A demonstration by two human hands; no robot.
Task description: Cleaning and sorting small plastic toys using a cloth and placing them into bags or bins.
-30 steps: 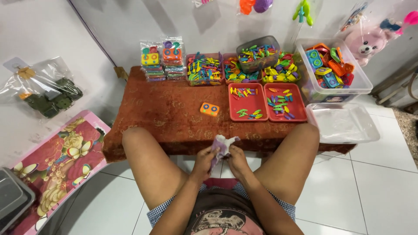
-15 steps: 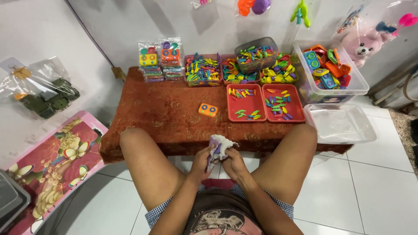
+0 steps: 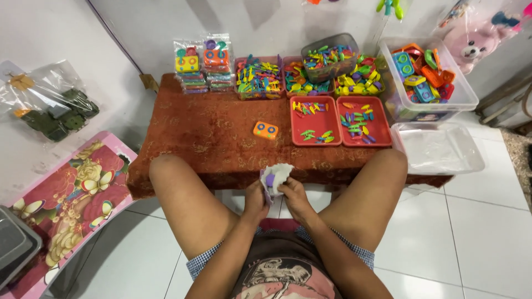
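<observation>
Between my knees, both hands hold a small clear plastic bag (image 3: 275,174) with a purple toy piece showing inside. My left hand (image 3: 256,197) grips its left side and my right hand (image 3: 290,195) pinches its right side, just in front of the low table's near edge. On the red-brown tablecloth (image 3: 210,133) lies an orange toy block (image 3: 266,130) with blue circles, a little beyond the bag.
Two red trays (image 3: 316,120) (image 3: 363,120) hold small coloured pieces. Behind them stand boxes of coloured toys (image 3: 259,77), two packed bags (image 3: 202,63) and a clear tub (image 3: 424,77). A clear lid (image 3: 438,149) lies right. A pink floral table (image 3: 66,199) stands left.
The bag has been turned and spread wider between my hands, the purple piece now showing. The camera view shifted slightly downward.
</observation>
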